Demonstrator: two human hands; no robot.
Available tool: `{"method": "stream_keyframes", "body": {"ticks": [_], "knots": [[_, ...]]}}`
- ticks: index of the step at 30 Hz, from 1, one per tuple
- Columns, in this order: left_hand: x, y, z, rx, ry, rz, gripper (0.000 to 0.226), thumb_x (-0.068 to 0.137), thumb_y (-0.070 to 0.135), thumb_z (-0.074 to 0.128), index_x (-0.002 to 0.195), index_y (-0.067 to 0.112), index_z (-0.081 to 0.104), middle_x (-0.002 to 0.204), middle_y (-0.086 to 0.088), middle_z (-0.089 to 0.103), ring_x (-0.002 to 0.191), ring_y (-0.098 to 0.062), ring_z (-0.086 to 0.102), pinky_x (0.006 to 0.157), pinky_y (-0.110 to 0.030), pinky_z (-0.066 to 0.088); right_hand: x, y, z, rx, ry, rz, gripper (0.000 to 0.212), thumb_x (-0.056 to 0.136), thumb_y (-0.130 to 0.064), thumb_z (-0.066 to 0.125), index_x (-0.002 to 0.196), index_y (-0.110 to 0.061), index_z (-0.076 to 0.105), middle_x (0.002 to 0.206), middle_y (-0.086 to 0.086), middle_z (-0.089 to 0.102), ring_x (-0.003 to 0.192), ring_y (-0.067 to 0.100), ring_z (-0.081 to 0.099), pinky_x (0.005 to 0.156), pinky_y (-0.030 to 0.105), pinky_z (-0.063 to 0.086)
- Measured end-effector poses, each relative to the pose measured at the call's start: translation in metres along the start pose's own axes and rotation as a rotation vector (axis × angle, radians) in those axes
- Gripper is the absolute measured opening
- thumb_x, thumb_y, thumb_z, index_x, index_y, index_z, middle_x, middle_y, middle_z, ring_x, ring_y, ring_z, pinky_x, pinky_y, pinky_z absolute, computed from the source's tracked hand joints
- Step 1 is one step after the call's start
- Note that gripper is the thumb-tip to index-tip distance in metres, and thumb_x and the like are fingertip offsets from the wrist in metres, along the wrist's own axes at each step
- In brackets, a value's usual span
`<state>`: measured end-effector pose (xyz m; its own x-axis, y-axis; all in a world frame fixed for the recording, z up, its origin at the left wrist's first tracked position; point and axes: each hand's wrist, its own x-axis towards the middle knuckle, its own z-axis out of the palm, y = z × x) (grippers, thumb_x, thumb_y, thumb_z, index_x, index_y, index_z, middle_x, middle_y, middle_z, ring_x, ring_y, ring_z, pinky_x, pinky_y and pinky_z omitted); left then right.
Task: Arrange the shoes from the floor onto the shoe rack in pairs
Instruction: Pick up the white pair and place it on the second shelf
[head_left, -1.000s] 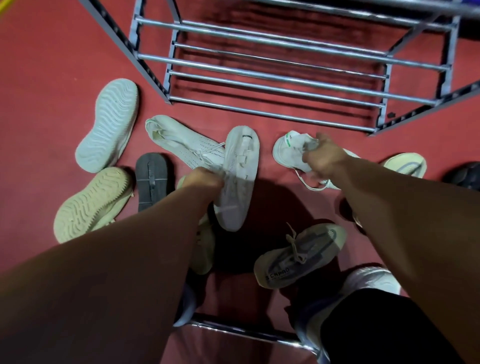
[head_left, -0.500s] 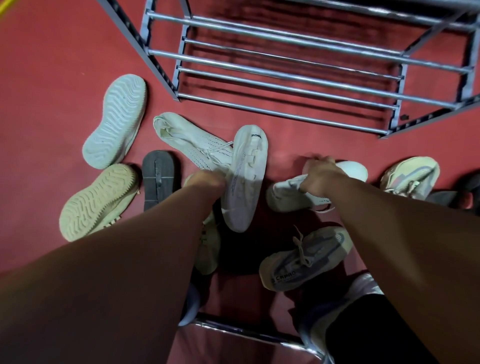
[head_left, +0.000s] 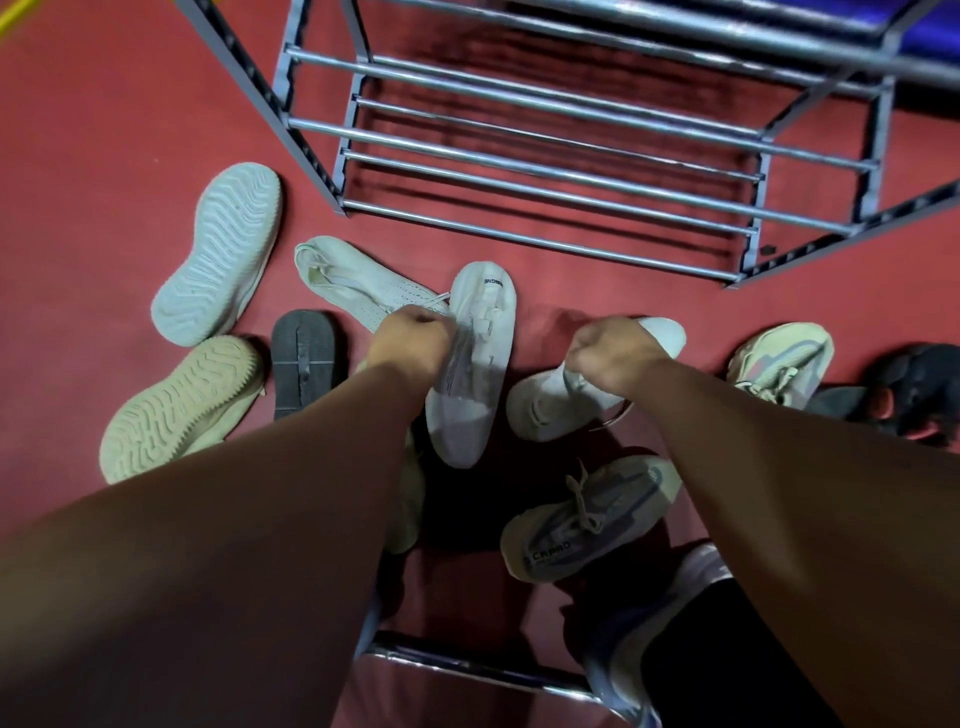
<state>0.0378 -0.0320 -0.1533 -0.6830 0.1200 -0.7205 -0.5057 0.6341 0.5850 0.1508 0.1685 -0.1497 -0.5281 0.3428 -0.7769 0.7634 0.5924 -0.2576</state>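
- Now, shoe rack (head_left: 519, 139) stands beyond both hands, bars bare; nothing shelved yet.
- Change: the white sneaker (head_left: 545, 410) gripped by the right hand (head_left: 613, 348) has come away from the rack's foot and swung crosswise, nearer the body. Likely a pair being gathered; match not confirmed.
- Left hand (head_left: 410, 338) clenched on white shoe (head_left: 472, 405), sole up, as before.
- Count: two shoes in hand. Seven on the floor (head_left: 104, 130): four left of left hand, one under left forearm, one below right hand, one right of it. Dark footwear (head_left: 914, 389) farther right, number unclear.
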Motion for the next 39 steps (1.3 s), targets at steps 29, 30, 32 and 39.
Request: {"method": "stream_keyframes", "body": {"ticks": [29,30,32,39], "knots": [[-0.016,-0.033,-0.113,-0.646,-0.253,-0.38,0.027,0.084,0.003,0.055,0.108,0.001,0.068,0.104,-0.019,0.07,0.094,-0.032,0.069,0.094,-0.045,0.056,0.011,-0.119,0.038,0.003,0.152,-0.173,0.042,0.091,-0.02,0.055,0.132,-0.013,0.059,0.13,0.011,0.06,0.119,0.031,0.058,0.098,0.039,0.051],[-0.015,-0.035,-0.115,-0.65,-0.246,-0.377,0.028,0.085,0.003,0.056,0.11,-0.001,0.067,0.107,-0.021,0.069,0.098,-0.035,0.067,0.097,-0.047,0.055,0.009,-0.125,0.041,-0.056,0.158,-0.247,0.052,0.091,-0.021,0.056,0.142,-0.017,0.053,0.144,0.008,0.053,0.133,0.028,0.049,0.111,0.036,0.042],[-0.011,-0.039,-0.118,-0.66,-0.233,-0.376,0.025,0.087,0.002,0.055,0.108,-0.003,0.067,0.105,-0.023,0.07,0.095,-0.036,0.069,0.092,-0.047,0.057,0.004,-0.141,0.043,-0.03,0.093,-0.318,0.055,0.094,-0.026,0.055,0.148,-0.024,0.049,0.154,0.002,0.047,0.14,0.023,0.044,0.113,0.03,0.035],[0.001,-0.056,-0.117,-0.603,-0.143,-0.422,0.013,0.086,0.0,0.053,0.092,0.003,0.064,0.101,-0.02,0.065,0.096,-0.032,0.062,0.101,-0.052,0.05,0.012,-0.163,0.073,-0.388,0.04,-0.187,0.05,0.094,-0.027,0.054,0.139,-0.006,0.048,0.138,0.018,0.057,0.124,0.038,0.057,0.098,0.041,0.045]]}}
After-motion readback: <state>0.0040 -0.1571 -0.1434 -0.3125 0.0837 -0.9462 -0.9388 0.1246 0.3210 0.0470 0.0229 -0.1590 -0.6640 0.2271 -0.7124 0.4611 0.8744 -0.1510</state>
